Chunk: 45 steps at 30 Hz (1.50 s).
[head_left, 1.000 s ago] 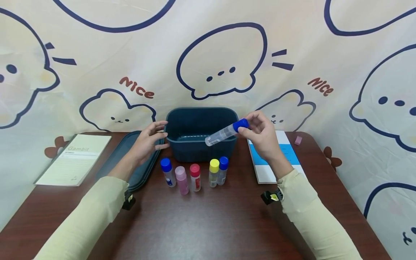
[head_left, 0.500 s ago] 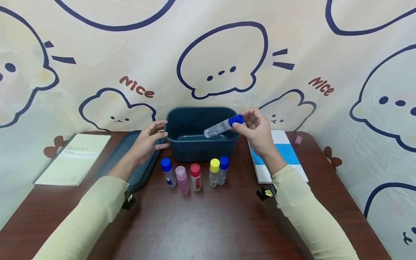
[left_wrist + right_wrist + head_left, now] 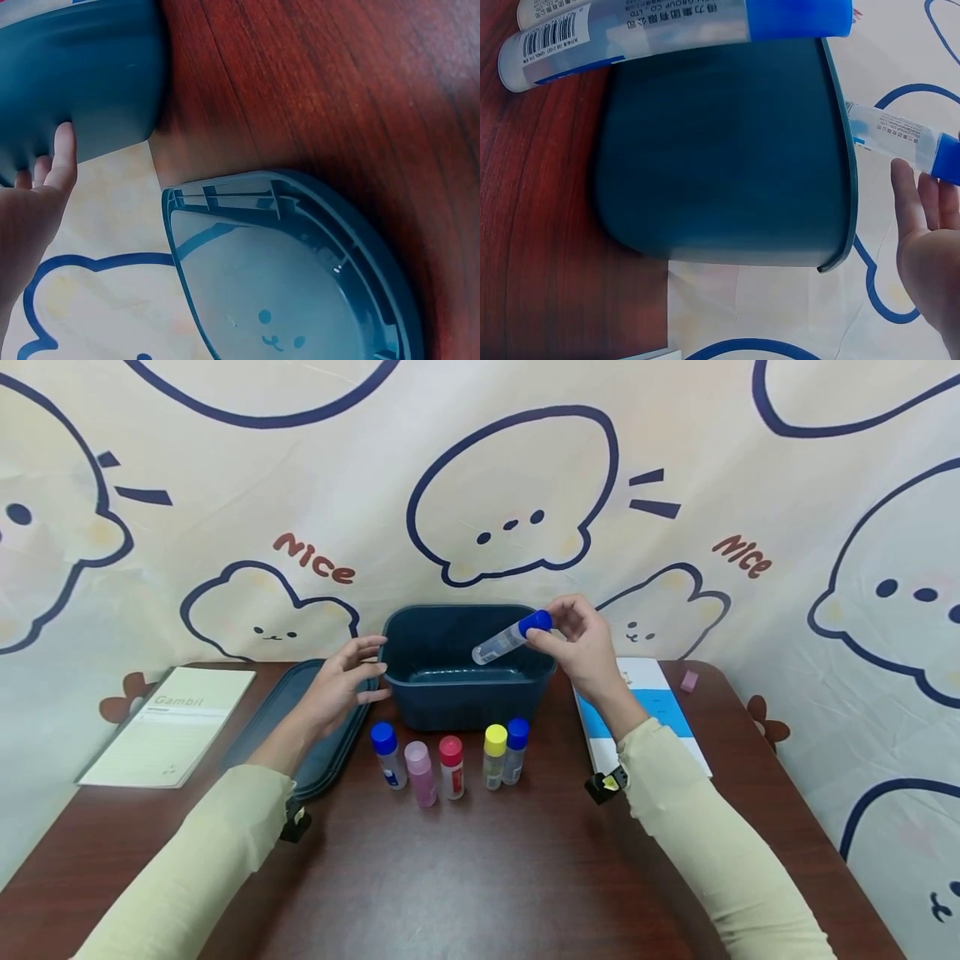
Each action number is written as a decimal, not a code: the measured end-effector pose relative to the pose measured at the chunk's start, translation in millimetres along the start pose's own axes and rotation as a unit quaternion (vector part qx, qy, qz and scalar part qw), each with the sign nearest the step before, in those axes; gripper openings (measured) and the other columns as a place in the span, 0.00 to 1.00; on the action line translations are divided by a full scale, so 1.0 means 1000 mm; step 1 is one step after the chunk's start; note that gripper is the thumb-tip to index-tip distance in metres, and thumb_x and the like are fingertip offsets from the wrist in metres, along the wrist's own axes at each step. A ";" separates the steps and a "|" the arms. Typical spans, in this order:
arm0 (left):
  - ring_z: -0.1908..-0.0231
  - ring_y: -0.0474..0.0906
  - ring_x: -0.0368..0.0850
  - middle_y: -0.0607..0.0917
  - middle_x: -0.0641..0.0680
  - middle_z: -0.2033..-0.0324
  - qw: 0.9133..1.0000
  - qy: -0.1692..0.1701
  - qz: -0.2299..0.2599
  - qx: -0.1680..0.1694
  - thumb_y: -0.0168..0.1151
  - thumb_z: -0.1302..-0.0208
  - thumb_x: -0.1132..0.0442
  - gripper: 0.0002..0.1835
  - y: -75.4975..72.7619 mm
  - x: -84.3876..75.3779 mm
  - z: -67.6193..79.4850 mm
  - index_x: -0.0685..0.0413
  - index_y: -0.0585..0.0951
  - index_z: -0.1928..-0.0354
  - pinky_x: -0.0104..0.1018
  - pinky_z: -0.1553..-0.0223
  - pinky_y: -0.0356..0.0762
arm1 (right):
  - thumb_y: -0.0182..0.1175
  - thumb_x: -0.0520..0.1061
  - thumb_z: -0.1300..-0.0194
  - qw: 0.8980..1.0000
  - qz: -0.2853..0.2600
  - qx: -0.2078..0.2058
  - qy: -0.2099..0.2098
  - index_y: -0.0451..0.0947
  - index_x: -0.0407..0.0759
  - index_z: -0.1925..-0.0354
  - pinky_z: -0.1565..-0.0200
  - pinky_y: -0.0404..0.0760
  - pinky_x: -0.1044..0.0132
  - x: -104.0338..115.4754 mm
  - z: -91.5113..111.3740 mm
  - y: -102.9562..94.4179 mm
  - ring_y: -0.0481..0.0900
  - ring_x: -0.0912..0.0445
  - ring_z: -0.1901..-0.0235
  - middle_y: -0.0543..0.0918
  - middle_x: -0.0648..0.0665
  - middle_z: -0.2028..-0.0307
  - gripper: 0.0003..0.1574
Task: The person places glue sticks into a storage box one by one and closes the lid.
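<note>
My right hand (image 3: 579, 645) pinches the blue cap of a clear, slim bottle (image 3: 501, 645). The bottle slants down to the left over the opening of a dark teal bin (image 3: 468, 706). In the right wrist view, the held bottle (image 3: 892, 131) extends past the bin rim, with fingers (image 3: 907, 196) at its cap end. My left hand (image 3: 337, 685) touches the bin's left side with extended fingers; the left wrist view shows a finger (image 3: 65, 154) against the outer wall. Upright before the bin stand blue-capped (image 3: 388, 756), pink (image 3: 421, 774), red-capped (image 3: 452, 768) and yellow-capped (image 3: 493, 757) bottles, plus another blue-capped bottle (image 3: 515, 752).
A teal lid (image 3: 300, 760) lies left of the bin, partly under my left forearm. Beyond it is a pale notebook (image 3: 168, 727). A blue-and-white book (image 3: 660, 702) lies to the right, with a small pink block (image 3: 689, 681) nearby. A patterned cloth backdrop (image 3: 510, 485) rises behind the bin.
My right hand has moved left and slightly up in the head view, bringing the bottle from the bin's front right edge to over its opening. My left hand has stayed at the bin's side.
</note>
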<state>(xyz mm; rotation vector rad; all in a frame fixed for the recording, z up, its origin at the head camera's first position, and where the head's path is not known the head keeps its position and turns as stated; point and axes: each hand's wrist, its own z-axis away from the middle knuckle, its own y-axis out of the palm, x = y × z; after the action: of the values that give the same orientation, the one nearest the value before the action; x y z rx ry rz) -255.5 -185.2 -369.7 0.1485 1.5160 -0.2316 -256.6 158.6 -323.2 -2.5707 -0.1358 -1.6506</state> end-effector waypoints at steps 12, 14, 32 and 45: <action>0.28 0.53 0.58 0.53 0.60 0.24 1.000 -0.003 0.010 0.005 0.48 0.21 0.63 0.28 0.001 0.000 0.002 0.56 0.58 0.23 0.58 0.38 0.72 | 0.69 0.40 0.35 0.996 0.093 -0.003 0.013 0.73 0.34 0.50 0.36 0.73 0.48 -0.008 -0.013 0.002 0.74 0.49 0.51 0.79 0.42 0.55 0.20; 0.28 0.53 0.58 0.53 0.60 0.24 1.000 -0.001 0.010 0.004 0.48 0.21 0.63 0.28 0.001 -0.001 0.002 0.56 0.58 0.23 0.58 0.38 0.72 | 0.69 0.40 0.35 0.995 0.101 -0.002 0.016 0.73 0.33 0.50 0.36 0.73 0.48 -0.009 -0.016 0.003 0.74 0.49 0.52 0.78 0.41 0.54 0.20; 0.28 0.52 0.59 0.53 0.61 0.24 1.000 0.002 0.007 0.005 0.49 0.21 0.62 0.29 0.000 -0.002 0.001 0.57 0.57 0.23 0.58 0.38 0.72 | 0.68 0.43 0.34 0.982 0.174 0.013 0.074 0.75 0.39 0.48 0.44 0.78 0.51 -0.014 -0.036 0.014 0.77 0.45 0.47 0.79 0.39 0.48 0.20; 0.28 0.52 0.59 0.53 0.60 0.24 1.000 -0.003 0.013 0.009 0.48 0.21 0.63 0.28 0.001 -0.002 0.001 0.55 0.57 0.23 0.60 0.38 0.71 | 0.66 0.41 0.31 0.979 0.170 0.032 0.112 0.75 0.38 0.43 0.45 0.83 0.55 -0.026 -0.053 0.019 0.78 0.47 0.48 0.80 0.38 0.46 0.21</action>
<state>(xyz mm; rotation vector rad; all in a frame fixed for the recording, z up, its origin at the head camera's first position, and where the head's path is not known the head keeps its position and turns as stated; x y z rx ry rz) -254.6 -184.8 -367.8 0.1807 1.5054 -0.2245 -312.7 132.9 -325.3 -2.1875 0.2469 -1.7491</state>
